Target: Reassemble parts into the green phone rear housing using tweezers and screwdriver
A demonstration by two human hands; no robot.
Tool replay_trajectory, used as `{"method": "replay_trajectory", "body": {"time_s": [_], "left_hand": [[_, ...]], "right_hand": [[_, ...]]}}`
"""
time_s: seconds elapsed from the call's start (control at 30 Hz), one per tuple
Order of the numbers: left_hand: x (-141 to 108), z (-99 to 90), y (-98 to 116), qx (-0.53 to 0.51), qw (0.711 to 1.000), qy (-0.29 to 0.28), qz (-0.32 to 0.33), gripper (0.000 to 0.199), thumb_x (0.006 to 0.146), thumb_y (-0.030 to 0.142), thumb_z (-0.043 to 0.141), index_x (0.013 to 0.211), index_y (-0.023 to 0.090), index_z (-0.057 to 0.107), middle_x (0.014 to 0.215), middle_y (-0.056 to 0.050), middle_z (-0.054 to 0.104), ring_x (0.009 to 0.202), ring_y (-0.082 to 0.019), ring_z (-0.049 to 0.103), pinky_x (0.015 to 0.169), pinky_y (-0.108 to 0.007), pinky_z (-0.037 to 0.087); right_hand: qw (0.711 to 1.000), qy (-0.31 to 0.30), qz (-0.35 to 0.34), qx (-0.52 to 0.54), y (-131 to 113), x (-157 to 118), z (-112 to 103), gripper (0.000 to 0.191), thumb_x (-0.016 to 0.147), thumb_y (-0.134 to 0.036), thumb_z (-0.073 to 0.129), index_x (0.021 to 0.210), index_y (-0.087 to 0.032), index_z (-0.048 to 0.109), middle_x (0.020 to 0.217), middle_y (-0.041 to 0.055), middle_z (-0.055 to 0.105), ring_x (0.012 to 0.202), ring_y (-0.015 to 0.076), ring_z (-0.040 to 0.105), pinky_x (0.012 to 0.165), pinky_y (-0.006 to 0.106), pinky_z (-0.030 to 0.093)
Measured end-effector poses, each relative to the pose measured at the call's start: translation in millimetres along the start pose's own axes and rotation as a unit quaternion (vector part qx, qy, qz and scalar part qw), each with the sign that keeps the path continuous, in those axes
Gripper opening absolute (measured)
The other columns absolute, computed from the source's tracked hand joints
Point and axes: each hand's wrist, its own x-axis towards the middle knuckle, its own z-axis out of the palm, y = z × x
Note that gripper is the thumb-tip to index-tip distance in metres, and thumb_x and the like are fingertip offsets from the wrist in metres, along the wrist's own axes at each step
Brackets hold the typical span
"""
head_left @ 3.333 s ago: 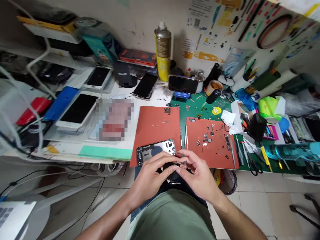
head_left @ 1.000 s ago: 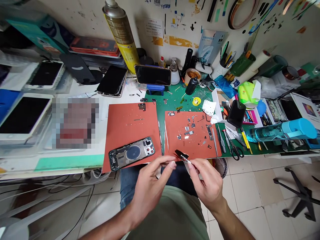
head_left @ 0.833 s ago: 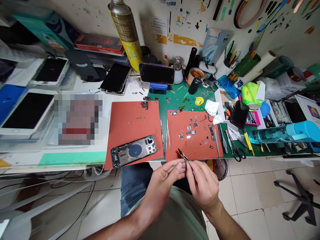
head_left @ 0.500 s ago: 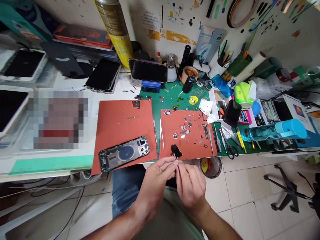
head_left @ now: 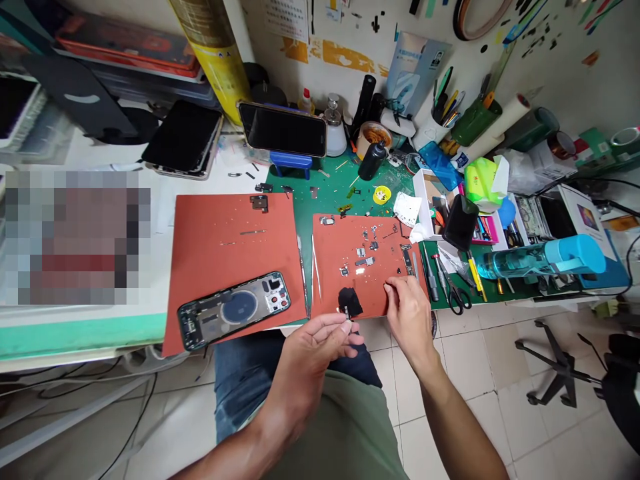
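My left hand [head_left: 320, 347] is over the front edge of the right red mat [head_left: 327, 267], its thumb and fingertips pinching a tiny metal phone part [head_left: 347, 311]. Just beyond those fingertips is a black flexible piece [head_left: 351, 300]; whether it joins the held part or lies on the mat, I cannot tell. To the right, my right hand [head_left: 411, 313] has its thumb and index finger pinched low over the mat's lower right area; anything between them is too small to make out. Small phone parts [head_left: 367, 261] lie scattered beyond both hands. An opened phone housing [head_left: 235, 310] rests on the left red mat [head_left: 215, 233].
Slim metal tools [head_left: 303, 273] lie between the mats. Scissors [head_left: 458, 293], screwdrivers [head_left: 431, 277] and a blue water bottle [head_left: 543, 257] are on the right. At the back, a phone [head_left: 283, 130] leans on a blue stand, near a dark bottle [head_left: 373, 161] and a yellow can [head_left: 215, 73].
My right hand has parted from my left and moved right to the mat's surface. My left hand keeps its pinch on the small metal part. The camera view has shifted slightly.
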Motion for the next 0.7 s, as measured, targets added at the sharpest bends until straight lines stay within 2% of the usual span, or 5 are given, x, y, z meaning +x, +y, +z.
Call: {"method": "replay_trajectory", "body": {"time_s": [0.13, 0.27, 0.37, 0.47, 0.7], "left_hand": [[1, 1.6, -1, -0.033, 0.999, -0.001, -0.011, 0.062, 0.063, 0.05, 0.109, 0.1, 0.01, 0.08, 0.097, -0.014, 0.087, 0.078, -0.019, 0.08, 0.074, -0.029, 0.066], [2, 1.9, -4, -0.057, 0.998, -0.006, -0.017, 0.062, 0.063, 0.045, 0.11, 0.103, 0.01, 0.079, 0.099, -0.014, 0.087, 0.081, -0.019, 0.081, 0.08, -0.03, 0.068], [3, 2.0, -9, -0.082, 0.997, -0.012, -0.005, 0.059, 0.062, 0.041, 0.111, 0.101, 0.012, 0.078, 0.1, -0.013, 0.087, 0.085, -0.02, 0.083, 0.084, -0.03, 0.068], [5, 2.7, -14, -0.101, 0.995, -0.014, 0.014, 0.054, 0.06, 0.038, 0.112, 0.093, 0.015, 0.076, 0.097, -0.009, 0.087, 0.082, -0.02, 0.084, 0.084, -0.03, 0.068], [8, 3.4, -29, -0.108, 0.992, -0.047, 0.045, 0.037, 0.072, 0.042, 0.106, 0.089, 0.019, 0.083, 0.092, -0.005, 0.086, 0.086, -0.018, 0.082, 0.088, -0.03, 0.067]], "right_hand": [[1.0, -0.016, 0.015, -0.003, -3, 3, 3, 0.03, 0.114, -0.023, 0.045, 0.103, -0.021, 0.072, 0.096, 0.0087, 0.066, 0.085, 0.0246, 0.061, 0.079, 0.038, 0.049], [0.999, -0.022, 0.028, 0.028, -13, -2, -8, 0.029, 0.115, -0.026, 0.046, 0.1, -0.022, 0.07, 0.095, 0.0067, 0.065, 0.083, 0.0227, 0.062, 0.077, 0.036, 0.049], [0.994, -0.041, 0.039, 0.096, -33, -16, -24, 0.026, 0.116, -0.028, 0.049, 0.101, -0.024, 0.07, 0.095, 0.0038, 0.068, 0.084, 0.0192, 0.068, 0.076, 0.031, 0.054], [0.968, -0.056, 0.095, 0.225, -54, -34, -33, 0.019, 0.113, -0.031, 0.059, 0.099, -0.025, 0.072, 0.095, 0.0025, 0.071, 0.085, 0.018, 0.07, 0.075, 0.029, 0.055], [0.942, -0.041, 0.172, 0.284, -70, -54, -19, 0.022, 0.111, -0.039, 0.064, 0.101, -0.024, 0.076, 0.095, 0.0038, 0.072, 0.088, 0.0189, 0.071, 0.079, 0.031, 0.059]]}}
